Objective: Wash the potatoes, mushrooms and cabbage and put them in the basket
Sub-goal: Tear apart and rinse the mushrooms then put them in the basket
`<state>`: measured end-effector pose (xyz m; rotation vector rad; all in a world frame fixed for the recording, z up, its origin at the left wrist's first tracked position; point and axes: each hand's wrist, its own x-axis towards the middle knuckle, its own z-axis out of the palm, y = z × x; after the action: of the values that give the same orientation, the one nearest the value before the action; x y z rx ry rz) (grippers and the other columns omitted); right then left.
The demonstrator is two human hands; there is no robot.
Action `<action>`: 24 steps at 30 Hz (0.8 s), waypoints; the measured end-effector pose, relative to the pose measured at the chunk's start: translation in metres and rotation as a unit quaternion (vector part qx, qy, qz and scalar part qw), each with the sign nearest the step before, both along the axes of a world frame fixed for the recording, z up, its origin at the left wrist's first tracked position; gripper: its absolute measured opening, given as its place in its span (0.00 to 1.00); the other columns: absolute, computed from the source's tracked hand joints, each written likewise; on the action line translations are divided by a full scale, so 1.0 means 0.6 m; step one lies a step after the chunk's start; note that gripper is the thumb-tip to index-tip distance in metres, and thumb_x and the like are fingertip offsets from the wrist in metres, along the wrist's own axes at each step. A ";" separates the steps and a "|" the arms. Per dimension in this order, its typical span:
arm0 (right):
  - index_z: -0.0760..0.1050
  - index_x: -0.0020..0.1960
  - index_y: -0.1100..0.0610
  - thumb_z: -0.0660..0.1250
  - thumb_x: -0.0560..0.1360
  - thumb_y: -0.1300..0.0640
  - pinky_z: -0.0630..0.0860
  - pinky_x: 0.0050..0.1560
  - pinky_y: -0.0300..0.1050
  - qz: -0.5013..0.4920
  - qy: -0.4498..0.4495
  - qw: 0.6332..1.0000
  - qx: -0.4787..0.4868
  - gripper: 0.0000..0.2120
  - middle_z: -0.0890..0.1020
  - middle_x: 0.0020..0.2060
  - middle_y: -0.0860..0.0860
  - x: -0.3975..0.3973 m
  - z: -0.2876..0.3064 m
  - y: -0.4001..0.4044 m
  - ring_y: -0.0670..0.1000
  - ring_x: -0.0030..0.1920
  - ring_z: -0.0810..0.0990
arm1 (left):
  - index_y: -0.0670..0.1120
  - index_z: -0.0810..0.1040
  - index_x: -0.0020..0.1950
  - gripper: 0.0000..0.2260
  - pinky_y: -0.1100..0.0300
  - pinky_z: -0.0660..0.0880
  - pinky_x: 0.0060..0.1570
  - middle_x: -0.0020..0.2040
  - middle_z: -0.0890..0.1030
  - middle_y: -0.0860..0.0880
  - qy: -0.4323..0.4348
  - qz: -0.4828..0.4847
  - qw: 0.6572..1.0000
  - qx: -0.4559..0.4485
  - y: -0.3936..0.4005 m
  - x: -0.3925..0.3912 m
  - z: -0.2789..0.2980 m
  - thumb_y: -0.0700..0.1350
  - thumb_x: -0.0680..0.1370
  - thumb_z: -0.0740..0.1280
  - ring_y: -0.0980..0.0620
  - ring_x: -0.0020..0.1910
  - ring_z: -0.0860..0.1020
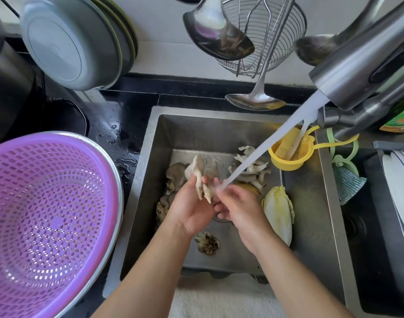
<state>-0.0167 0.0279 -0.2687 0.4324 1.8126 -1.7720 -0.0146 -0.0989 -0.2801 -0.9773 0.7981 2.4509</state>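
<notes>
Mushroom, pale and frilly, gripped by left hand

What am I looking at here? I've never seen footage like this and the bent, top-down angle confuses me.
There is one picture, taken by a wide-angle camera worn on a person's head, looking down at their own hands over a kitchen sink. There is no robot. The left hand holds a cluster of mushrooms under the water stream running from the faucet; the right hand works at its stem end. More mushrooms and a cabbage lie in the sink. The purple basket, with nothing in it yet, sits on the counter to the left.
</notes>
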 end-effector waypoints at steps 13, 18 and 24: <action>0.82 0.51 0.60 0.68 0.82 0.59 0.73 0.34 0.39 -0.019 -0.025 0.999 -0.020 0.06 0.79 0.34 0.49 0.003 0.005 -0.001 0.46 0.33 0.74 | 0.51 0.74 0.33 0.29 0.59 0.65 0.27 0.55 0.78 0.42 -0.006 -0.012 0.999 -0.049 0.025 -0.003 0.004 0.67 0.84 0.52 0.47 0.35 0.73; 0.83 0.49 0.52 0.71 0.79 0.45 0.79 0.42 0.45 -0.004 0.004 1.000 0.015 0.11 0.83 0.37 0.46 -0.002 0.015 -0.010 0.45 0.39 0.81 | 0.49 0.82 0.36 0.29 0.53 0.77 0.39 0.45 0.81 0.44 -0.008 -0.016 0.999 -0.050 0.036 -0.006 0.003 0.65 0.85 0.54 0.47 0.35 0.77; 0.82 0.53 0.57 0.69 0.81 0.60 0.73 0.35 0.37 -0.024 -0.039 0.998 -0.041 0.04 0.84 0.43 0.50 -0.005 0.020 0.006 0.45 0.39 0.80 | 0.48 0.76 0.37 0.26 0.52 0.74 0.46 0.42 0.81 0.44 0.002 0.001 0.999 -0.045 0.048 -0.016 0.006 0.65 0.84 0.57 0.46 0.42 0.80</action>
<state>-0.0198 0.0314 -0.2570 0.5100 1.6833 -1.8285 -0.0240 -0.0699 -0.2766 -1.0056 0.9175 2.4382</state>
